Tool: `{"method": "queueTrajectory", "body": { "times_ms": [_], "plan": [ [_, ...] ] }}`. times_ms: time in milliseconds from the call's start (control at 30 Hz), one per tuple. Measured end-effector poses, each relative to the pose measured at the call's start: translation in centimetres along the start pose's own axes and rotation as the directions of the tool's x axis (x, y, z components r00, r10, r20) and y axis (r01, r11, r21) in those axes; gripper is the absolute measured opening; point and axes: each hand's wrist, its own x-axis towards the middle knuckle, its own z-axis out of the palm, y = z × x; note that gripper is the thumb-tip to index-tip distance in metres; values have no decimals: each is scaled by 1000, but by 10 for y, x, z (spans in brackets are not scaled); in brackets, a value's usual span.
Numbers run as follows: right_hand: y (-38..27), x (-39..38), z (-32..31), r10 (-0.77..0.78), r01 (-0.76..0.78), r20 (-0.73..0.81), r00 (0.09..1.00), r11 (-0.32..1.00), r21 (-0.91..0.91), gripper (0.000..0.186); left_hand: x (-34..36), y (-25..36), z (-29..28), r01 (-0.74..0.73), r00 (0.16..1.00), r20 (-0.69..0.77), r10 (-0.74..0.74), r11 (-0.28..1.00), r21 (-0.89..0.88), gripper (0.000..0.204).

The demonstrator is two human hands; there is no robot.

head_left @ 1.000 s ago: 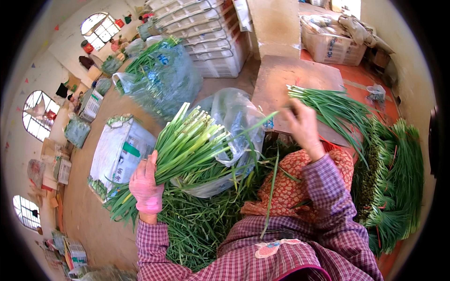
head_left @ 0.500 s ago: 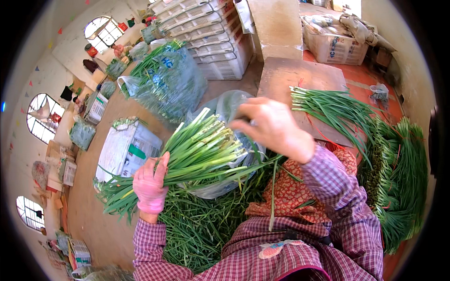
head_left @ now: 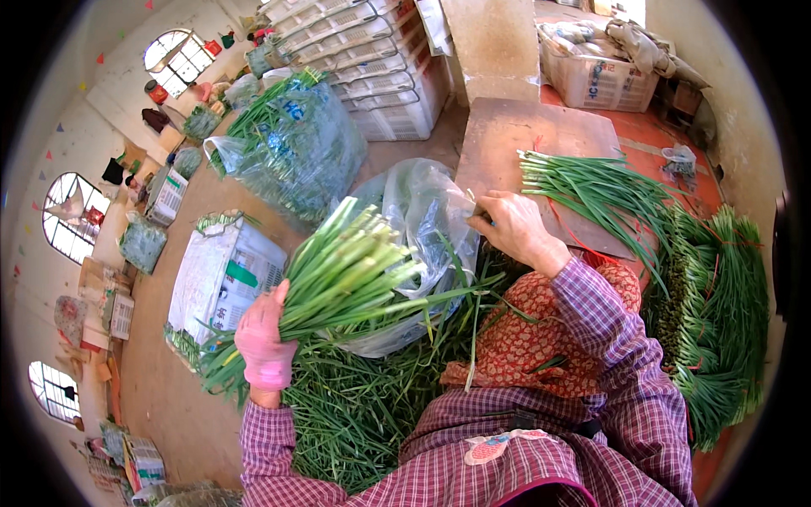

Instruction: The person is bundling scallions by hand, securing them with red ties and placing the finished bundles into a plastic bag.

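My left hand [head_left: 264, 338], in a pink glove, is closed on a bunch of leafy green stalks [head_left: 342, 287] with pale cut ends. My right hand [head_left: 511, 228] hovers right of the bunch by a brown board [head_left: 541, 127], fingers pinched; what they hold is too small to make out. A small pile of the same greens [head_left: 591, 190] lies on the board. An open clear plastic bag [head_left: 405, 198] sits behind the bunch. A heap of loose leaves [head_left: 355, 422] lies below the bunch, beside my red floral apron [head_left: 524, 338].
A wrapped bag of greens [head_left: 300, 156] and stacked white crates [head_left: 389, 114] stand behind. A wrapped white crate [head_left: 211, 279] is at left, tied bundles [head_left: 718, 321] at right, a loaded crate [head_left: 600, 80] at back right. Other people [head_left: 135, 186] sit along the far wall.
My right hand swept left over the cut ends half a second ago and is now back to the right, fingers pinched. My left hand still holds the bunch.
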Motion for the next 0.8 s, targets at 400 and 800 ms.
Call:
{"method": "queueTrajectory", "body": {
  "times_ms": [400, 800],
  "plan": [
    [-89, -43, 55, -424, 75, 283, 861, 655, 752, 40, -18, -6, 23, 427, 892, 131, -433, 713, -556, 59],
    [-27, -36, 36, -178, 172, -6, 984, 942, 289, 58, -26, 30, 13, 786, 492, 812, -314, -241, -570, 45]
  ]
}}
